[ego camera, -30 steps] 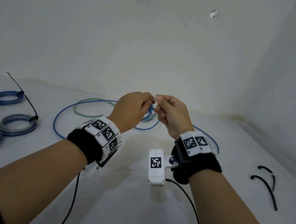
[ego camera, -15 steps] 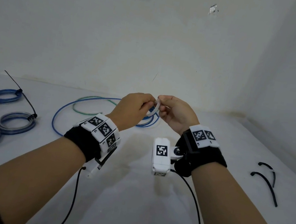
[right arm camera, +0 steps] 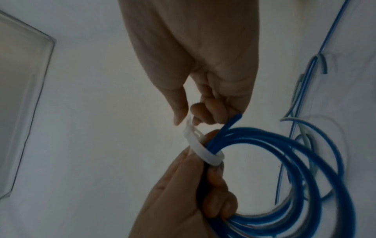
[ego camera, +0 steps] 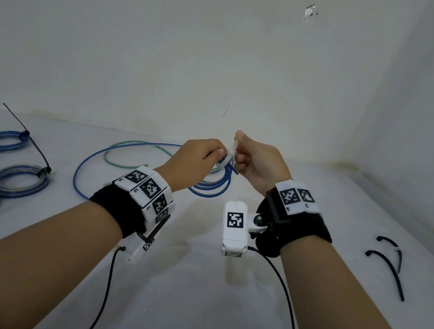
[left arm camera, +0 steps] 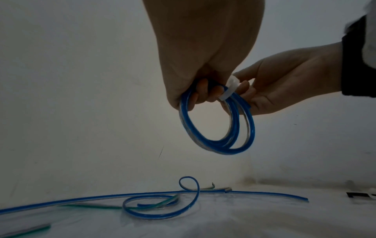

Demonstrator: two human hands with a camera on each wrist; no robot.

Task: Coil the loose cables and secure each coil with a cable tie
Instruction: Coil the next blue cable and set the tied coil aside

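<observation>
the left hand (ego camera: 197, 158) and right hand (ego camera: 259, 165) are raised together above the middle of the desk (ego camera: 190, 288), with a small blue coil (left arm camera: 218, 128) hanging between them. the left hand's fingers are curled round the top of the coil, gripping its turns in one bundle. the right hand pinches the tail of a white cable tie (right arm camera: 200, 149) between thumb and forefinger; the tie is looped round the bundle right beside the left fingers, and its tail appears to be through the head already, though the wrist view is too soft to be sure.

the cable looks light, smooth and springy, so the turns will likely fan apart if the left grip loosens, and one cut end already sticks out of the bundle by the right fingers. the best hold is probably where it is now, hard against the tie, so the loop closes on all the turns at once. the tie is thin and slick, so a firm pinch near its head and a straight pull should serve.

loose cables (ego camera: 132, 151), blue and green, lie toward the back of the desk under the hands, not yet coiled. tied coils (ego camera: 20, 178) sit along the left edge, and two black ties (ego camera: 390, 263) lie near the right edge.
</observation>
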